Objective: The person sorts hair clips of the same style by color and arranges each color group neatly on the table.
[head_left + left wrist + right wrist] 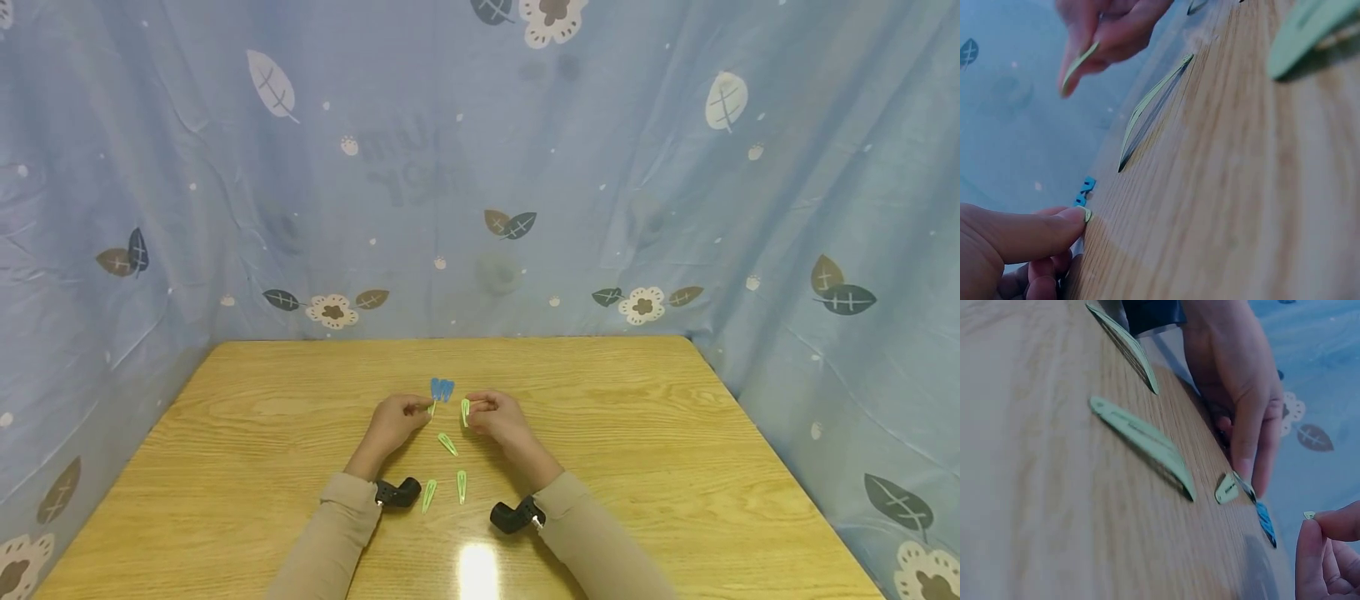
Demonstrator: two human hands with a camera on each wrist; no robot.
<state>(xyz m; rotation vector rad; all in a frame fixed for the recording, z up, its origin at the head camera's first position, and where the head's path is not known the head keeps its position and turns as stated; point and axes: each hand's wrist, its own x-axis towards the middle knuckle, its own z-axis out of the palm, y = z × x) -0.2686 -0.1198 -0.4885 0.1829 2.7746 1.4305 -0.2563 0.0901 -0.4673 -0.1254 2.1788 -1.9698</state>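
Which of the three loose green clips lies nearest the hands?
The topmost loose green clip in the head view; the other two green clips lie lower, side by side.

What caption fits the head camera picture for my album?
Two hands each pinch a green clip near blue clips, while three more green clips lie on the wooden table.

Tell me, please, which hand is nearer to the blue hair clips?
The left hand: it is close beside the blue hair clips, to their near left. The right hand is farther, to their right.
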